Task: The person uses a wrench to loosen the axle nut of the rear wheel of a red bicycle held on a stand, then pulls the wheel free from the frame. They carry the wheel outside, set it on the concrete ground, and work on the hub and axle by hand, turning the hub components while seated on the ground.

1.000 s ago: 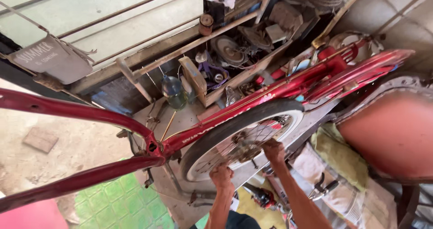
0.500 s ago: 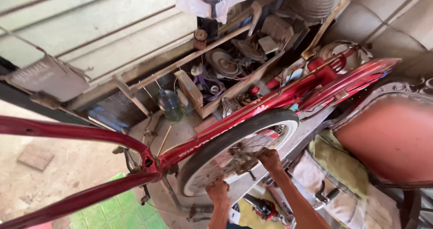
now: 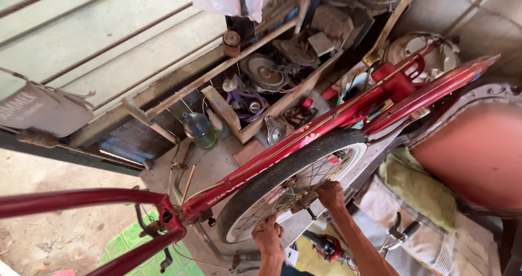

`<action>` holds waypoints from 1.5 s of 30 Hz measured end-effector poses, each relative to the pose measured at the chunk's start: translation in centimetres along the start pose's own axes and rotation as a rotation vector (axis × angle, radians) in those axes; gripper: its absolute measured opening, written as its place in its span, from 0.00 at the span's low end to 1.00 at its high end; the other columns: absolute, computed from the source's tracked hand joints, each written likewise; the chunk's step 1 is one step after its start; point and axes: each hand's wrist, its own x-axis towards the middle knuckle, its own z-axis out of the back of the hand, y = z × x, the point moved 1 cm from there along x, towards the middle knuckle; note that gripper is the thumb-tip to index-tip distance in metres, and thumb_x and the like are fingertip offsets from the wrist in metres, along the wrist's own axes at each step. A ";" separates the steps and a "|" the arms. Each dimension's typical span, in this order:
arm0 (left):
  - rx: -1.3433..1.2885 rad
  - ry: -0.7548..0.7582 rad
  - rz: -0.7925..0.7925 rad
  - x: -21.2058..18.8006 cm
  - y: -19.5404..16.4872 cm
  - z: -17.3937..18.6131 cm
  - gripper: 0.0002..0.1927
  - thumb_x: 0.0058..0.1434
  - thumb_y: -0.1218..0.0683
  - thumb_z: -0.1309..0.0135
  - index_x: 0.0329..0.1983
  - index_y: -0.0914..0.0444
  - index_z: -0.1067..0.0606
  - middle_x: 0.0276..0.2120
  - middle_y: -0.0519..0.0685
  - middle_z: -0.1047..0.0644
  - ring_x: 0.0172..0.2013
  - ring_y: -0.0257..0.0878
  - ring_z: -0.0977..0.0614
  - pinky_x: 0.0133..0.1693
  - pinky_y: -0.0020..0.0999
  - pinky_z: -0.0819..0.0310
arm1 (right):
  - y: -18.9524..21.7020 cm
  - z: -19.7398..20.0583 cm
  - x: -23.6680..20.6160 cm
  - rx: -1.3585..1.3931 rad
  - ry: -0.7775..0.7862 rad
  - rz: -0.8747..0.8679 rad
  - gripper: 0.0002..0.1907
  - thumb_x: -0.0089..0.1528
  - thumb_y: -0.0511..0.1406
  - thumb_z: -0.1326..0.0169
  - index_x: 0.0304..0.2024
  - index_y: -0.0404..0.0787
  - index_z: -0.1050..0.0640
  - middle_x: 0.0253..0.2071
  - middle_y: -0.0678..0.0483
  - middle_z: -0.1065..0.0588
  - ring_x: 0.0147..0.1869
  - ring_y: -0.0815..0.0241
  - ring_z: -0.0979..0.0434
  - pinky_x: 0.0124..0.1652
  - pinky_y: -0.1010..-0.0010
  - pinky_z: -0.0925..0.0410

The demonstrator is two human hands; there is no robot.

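Red bicycle frame (image 3: pixel 304 140) lies tilted across the view, its wheel (image 3: pixel 293 183) with black tyre and white rim at lower centre. Left hand (image 3: pixel 267 236) rests on the rim's lower edge, fingers curled around it. Right hand (image 3: pixel 330 194) is at the hub among the spokes, fingers clenched there; what they grasp cannot be told. Behind the frame: a wooden tray of spare parts (image 3: pixel 272 85) and a green glass bottle (image 3: pixel 200 130).
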 end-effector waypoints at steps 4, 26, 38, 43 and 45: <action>0.010 0.037 0.018 0.0 0.9 0.7 0.06 0.56 0.64 0.38 0.25 0.69 0.22 0.16 0.46 0.30 0.13 0.33 0.35 0.17 0.34 0.44 | -0.8 -0.1 -0.7 0.029 -0.046 -0.117 0.12 0.49 0.42 0.35 0.32 0.45 0.13 0.27 0.48 0.18 0.33 0.54 0.18 0.37 0.62 0.28; 0.065 -0.072 -0.030 3.9 -2.0 1.9 0.12 0.57 0.61 0.36 0.22 0.66 0.27 0.13 0.44 0.35 0.13 0.33 0.37 0.17 0.33 0.48 | 1.3 -3.7 0.4 0.289 0.091 0.091 0.11 0.52 0.40 0.35 0.36 0.46 0.11 0.32 0.51 0.17 0.35 0.62 0.20 0.37 0.68 0.29; 0.020 -0.055 -0.061 4.9 -6.3 -0.7 0.05 0.58 0.58 0.39 0.26 0.60 0.21 0.13 0.41 0.36 0.13 0.30 0.39 0.17 0.31 0.47 | 6.4 -4.4 1.5 0.080 0.035 0.255 0.11 0.54 0.41 0.38 0.37 0.47 0.13 0.38 0.49 0.17 0.40 0.54 0.16 0.40 0.63 0.27; -0.072 0.057 -0.197 4.9 -6.1 -1.8 0.10 0.59 0.58 0.38 0.25 0.61 0.26 0.14 0.41 0.34 0.15 0.31 0.35 0.17 0.31 0.45 | 7.4 -3.5 0.7 0.144 0.071 0.156 0.11 0.53 0.41 0.38 0.38 0.50 0.11 0.36 0.52 0.16 0.41 0.56 0.17 0.40 0.65 0.28; -0.075 -0.022 -0.138 4.9 -5.0 -2.0 0.14 0.61 0.58 0.35 0.25 0.63 0.28 0.14 0.42 0.35 0.14 0.32 0.37 0.17 0.31 0.47 | 6.7 -3.1 0.8 0.157 0.061 0.110 0.09 0.55 0.41 0.37 0.34 0.46 0.13 0.34 0.49 0.16 0.39 0.55 0.16 0.40 0.64 0.27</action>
